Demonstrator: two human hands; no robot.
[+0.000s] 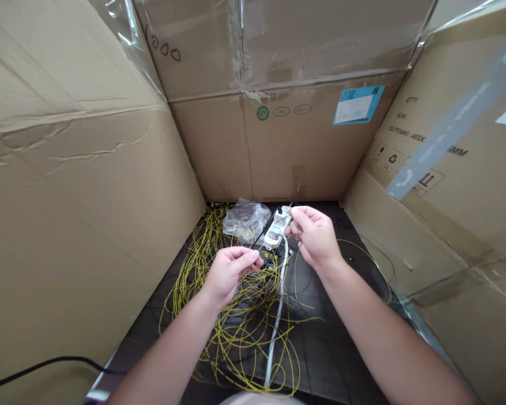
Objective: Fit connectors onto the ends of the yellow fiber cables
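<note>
My left hand (pixel 230 274) is closed in a pinch above the tangle of thin yellow cables (pixel 236 323). A small pale tip shows at its fingertips, too small to name. Higher up and to the right, my right hand (pixel 315 232) also pinches, thumb against forefinger. Something thin seems to be between those fingers, but I cannot make out what. Just left of the right hand lies a white power strip (pixel 274 232) with a black plug (pixel 280 210) at its far end. Its thick white cord (pixel 276 323) runs down towards me between my forearms.
Tall cardboard boxes stand on the left (pixel 88 225), at the back (pixel 295 152) and on the right (pixel 405 225), around the dark table (pixel 333 337). A clear plastic bag (pixel 247 219) lies near the back. Small black pieces lie between the hands. A black cable (pixel 59 360) crosses the lower left.
</note>
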